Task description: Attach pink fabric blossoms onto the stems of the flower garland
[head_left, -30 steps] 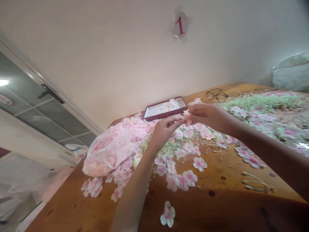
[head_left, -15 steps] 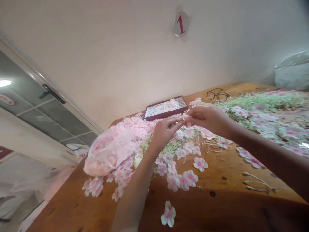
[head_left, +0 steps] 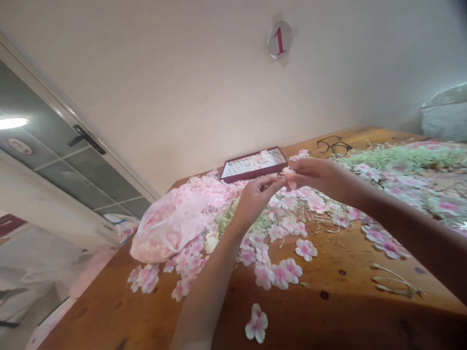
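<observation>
Above the far part of the wooden table, my two hands meet fingertip to fingertip. My right hand (head_left: 317,176) pinches a small pale pink artificial flower (head_left: 289,179) between thumb and fingers. Close against it, my left hand (head_left: 258,195) is closed in a pinch; what lies in its fingertips is too small to make out. Beneath and around both hands lie loose pink and white artificial flowers (head_left: 280,274) and pale green stems (head_left: 233,219). Just beyond the hands stands a shallow dark-rimmed tray (head_left: 251,172) with a few pale flowers in it.
A clear plastic bag of pink petals (head_left: 164,231) rests on the left of the table (head_left: 292,321). Eyeglasses (head_left: 334,146) lie at the back. More green stems (head_left: 404,158) and flowers cover the right. A whitish bag (head_left: 445,114) stands at the far right, by the wall.
Both hands have shifted slightly right in the picture, along with the whole view. More of the pink flower now shows at my right fingertips.
</observation>
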Demonstrator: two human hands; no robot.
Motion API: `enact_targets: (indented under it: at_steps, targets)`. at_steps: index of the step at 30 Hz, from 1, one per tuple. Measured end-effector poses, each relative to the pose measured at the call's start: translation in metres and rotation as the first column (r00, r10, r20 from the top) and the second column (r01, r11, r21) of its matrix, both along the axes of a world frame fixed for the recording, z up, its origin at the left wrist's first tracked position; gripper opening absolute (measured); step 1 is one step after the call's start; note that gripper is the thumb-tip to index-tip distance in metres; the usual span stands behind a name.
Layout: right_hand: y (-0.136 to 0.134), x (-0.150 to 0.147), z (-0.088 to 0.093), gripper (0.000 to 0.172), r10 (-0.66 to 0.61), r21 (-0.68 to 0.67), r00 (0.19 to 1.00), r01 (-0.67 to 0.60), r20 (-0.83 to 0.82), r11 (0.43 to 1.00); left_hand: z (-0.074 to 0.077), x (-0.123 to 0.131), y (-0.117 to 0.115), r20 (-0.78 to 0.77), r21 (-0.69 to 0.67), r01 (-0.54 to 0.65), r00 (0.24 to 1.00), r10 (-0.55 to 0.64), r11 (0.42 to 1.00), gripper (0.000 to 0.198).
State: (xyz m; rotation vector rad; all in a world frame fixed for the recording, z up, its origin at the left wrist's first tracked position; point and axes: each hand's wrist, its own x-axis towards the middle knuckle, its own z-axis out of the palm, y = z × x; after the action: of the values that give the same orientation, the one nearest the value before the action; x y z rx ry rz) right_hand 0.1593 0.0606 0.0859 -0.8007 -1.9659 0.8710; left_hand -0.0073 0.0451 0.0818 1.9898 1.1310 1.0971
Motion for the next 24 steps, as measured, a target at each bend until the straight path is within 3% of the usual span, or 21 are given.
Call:
enact_targets:
  at_steps: [5, 9, 17, 24]
  targets:
    - [0.004, 0.011, 0.006, 0.03, -0.089, -0.151, 0.984, 0.066, -0.154, 0.986, -0.007, -0.006, 0.013, 0.361, -0.225, -0.058, 0.922, 0.138, 0.973, 0.025]
    - [0.002, 0.01, 0.004, 0.031, -0.055, -0.13, 0.998, 0.05, -0.04, 0.99, -0.007, -0.009, 0.016, 0.476, -0.293, 0.005, 0.868, 0.141, 0.956, 0.028]
    - [-0.007, -0.009, -0.008, 0.028, -0.101, -0.007, 0.986, 0.103, 0.131, 0.995, -0.012, -0.002, 0.014, 0.397, -0.209, -0.037, 0.91, 0.119, 0.977, 0.021]
    - [0.005, -0.006, -0.015, 0.021, -0.034, -0.107, 0.995, 0.044, 0.092, 0.993, -0.012, 0.002, 0.012, 0.297, -0.152, -0.001, 0.954, 0.046, 0.988, 0.022]
